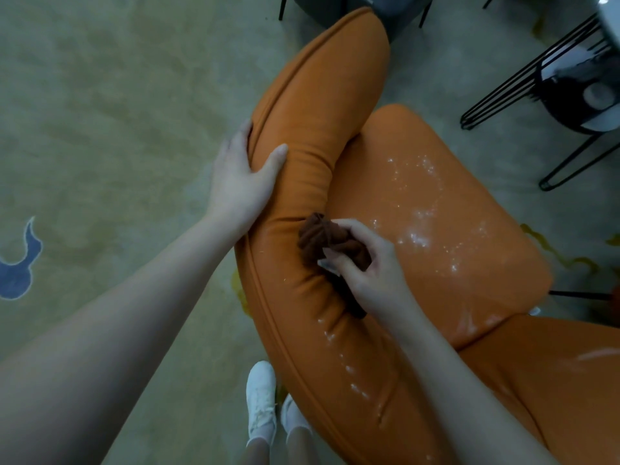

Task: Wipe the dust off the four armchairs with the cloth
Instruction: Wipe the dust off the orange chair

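An orange armchair (335, 105) fills the middle of the head view, seen from above. White dust speckles its seat cushion (436, 229) and the lower part of the curved backrest. My right hand (365, 263) grips a bunched dark brown cloth (322, 239) and presses it against the inner side of the backrest. My left hand (241, 176) clasps the backrest's top edge, thumb on the inside, fingers around the outside.
Beige carpet (117, 129) with a blue mark spreads out to the left. A black wire-legged table (550, 85) stands at the upper right. A dark grey chair (355, 8) sits behind the armchair. My white shoes (261, 397) are at the armchair's near edge.
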{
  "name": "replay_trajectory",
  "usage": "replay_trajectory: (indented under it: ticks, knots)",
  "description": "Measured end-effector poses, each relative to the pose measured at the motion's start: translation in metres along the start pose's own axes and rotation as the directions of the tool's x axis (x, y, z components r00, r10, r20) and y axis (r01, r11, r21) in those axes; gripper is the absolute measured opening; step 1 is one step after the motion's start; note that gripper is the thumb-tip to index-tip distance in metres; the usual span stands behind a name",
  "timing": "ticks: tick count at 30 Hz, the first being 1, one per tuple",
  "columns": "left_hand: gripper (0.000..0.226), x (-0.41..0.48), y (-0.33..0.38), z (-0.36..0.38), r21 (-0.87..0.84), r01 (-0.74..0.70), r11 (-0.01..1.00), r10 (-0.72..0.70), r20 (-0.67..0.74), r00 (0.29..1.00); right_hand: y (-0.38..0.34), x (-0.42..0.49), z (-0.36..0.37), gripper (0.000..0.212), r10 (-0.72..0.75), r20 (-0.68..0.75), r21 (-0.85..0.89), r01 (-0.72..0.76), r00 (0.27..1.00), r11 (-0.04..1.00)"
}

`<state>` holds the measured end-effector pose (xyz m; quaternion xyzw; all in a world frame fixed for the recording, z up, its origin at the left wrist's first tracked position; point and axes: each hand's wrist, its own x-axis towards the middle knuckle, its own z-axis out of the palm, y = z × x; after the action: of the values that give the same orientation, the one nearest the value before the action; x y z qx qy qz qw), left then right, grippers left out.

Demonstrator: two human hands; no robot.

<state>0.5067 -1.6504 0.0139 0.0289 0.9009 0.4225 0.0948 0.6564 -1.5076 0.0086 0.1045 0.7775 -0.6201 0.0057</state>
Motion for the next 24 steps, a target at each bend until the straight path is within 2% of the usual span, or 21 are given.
replay_trajectory:
  ticks: [2, 3, 6, 8, 13, 17, 22, 24]
  knots:
    - [0.067, -0.006, -0.004, -0.003, -0.014, -0.015, 1.000, 0.015, 0.017, 1.000, -0.001, -0.004, -0.004, 0.021, -0.005, -0.026, -0.003, 0.005, 1.000, 1.000]
    - [0.067, -0.011, -0.008, -0.005, -0.017, -0.024, 1.000, 0.024, 0.031, 0.999, -0.001, -0.004, -0.006, 0.020, 0.021, -0.087, 0.024, -0.019, 0.996, 1.000]
    - [0.064, -0.032, -0.017, -0.006, -0.069, -0.031, 0.997, 0.034, 0.038, 0.999, 0.008, 0.009, -0.008, 0.017, 0.184, -0.281, 0.146, -0.147, 0.942, 0.978]
    - [0.059, -0.042, -0.021, -0.005, -0.120, -0.021, 0.993, 0.022, 0.010, 1.000, 0.008, 0.021, -0.001, 0.018, 0.202, -0.258, 0.094, -0.184, 0.945, 0.978]
    - [0.050, -0.049, -0.023, -0.003, -0.264, 0.029, 0.964, -0.028, 0.007, 1.000, -0.005, 0.011, 0.010, 0.029, 0.020, -0.109, -0.152, -0.036, 0.994, 0.988]
    - [0.047, -0.049, -0.026, -0.007, -0.299, 0.040, 0.953, -0.033, 0.030, 0.999, -0.014, -0.016, 0.004, 0.028, -0.134, 0.035, -0.304, 0.138, 0.990, 0.942]
    - [0.048, -0.058, -0.034, -0.007, -0.363, 0.022, 0.932, -0.009, 0.037, 0.999, -0.032, 0.008, 0.010, 0.026, -0.194, -0.125, -0.299, 0.149, 0.973, 0.942]
    - [0.046, -0.060, -0.037, -0.006, -0.379, 0.019, 0.925, -0.008, 0.029, 1.000, -0.038, 0.021, 0.023, 0.027, -0.256, -0.063, -0.331, 0.221, 0.965, 0.917]
